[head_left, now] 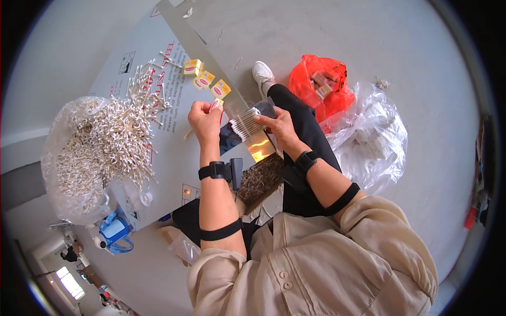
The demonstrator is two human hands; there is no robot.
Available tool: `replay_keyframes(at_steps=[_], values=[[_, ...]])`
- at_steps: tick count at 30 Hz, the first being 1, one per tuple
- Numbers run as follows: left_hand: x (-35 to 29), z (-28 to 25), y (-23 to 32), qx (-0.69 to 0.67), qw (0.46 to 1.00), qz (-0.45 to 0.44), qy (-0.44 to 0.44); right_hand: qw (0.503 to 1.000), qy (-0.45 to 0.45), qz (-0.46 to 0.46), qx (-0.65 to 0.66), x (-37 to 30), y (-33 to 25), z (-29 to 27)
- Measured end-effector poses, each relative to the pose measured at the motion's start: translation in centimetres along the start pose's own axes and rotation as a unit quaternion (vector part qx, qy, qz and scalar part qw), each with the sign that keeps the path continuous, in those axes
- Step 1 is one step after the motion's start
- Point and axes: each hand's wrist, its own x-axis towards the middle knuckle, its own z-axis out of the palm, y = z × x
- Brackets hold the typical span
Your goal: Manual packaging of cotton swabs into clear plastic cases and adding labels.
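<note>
My right hand [282, 128] pinches a clear plastic pouch with a row of cotton swabs [243, 125] fanned side by side in it; the fingers cover the pouch's right edge. Just left of it, my left hand [203, 122] is closed, with a small yellow and red card [216, 104] between thumb and fingers. Beyond that hand, on the table, sit several small yellow stacks of cards [221, 89]. A large heap of loose cotton swabs [110, 142] spills out of a clear bag at the left, some scattered toward the stacks.
The table [171, 152] has a printed grey-blue covering. Below my hands stands a brown box [258, 181] of loose sticks. A blue jug [114, 230] is at the lower left. On the floor to the right lie a red plastic bag [337, 95] and a clear plastic bag [377, 150].
</note>
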Motion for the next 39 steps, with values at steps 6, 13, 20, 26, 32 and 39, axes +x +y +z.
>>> replay_keyframes(at_steps=[6,13,20,26,32,39], values=[[-4.7,-2.0,1.4,-0.101,0.980,-0.122,-0.124,0.999,-0.004,0.006,0.041,-0.1,-0.4,-0.2],[-7.6,-2.2,2.1,-0.083,0.969,-0.214,-0.089,1.000,-0.003,0.005,0.015,-0.3,-0.4,-0.2],[-7.0,-1.7,-0.1,0.092,0.975,-0.161,-0.119,0.999,-0.006,0.002,0.036,-0.1,0.1,-0.2],[-6.2,-0.7,-0.7,0.267,0.952,-0.084,-0.124,0.999,-0.017,-0.030,0.037,0.3,0.7,-0.4],[-5.2,0.0,1.3,0.298,0.934,-0.061,-0.189,0.998,-0.024,-0.017,0.047,0.2,0.3,-0.2],[-5.0,0.2,2.2,0.280,0.945,-0.079,-0.147,0.997,-0.028,-0.021,0.062,0.3,0.7,-0.4]])
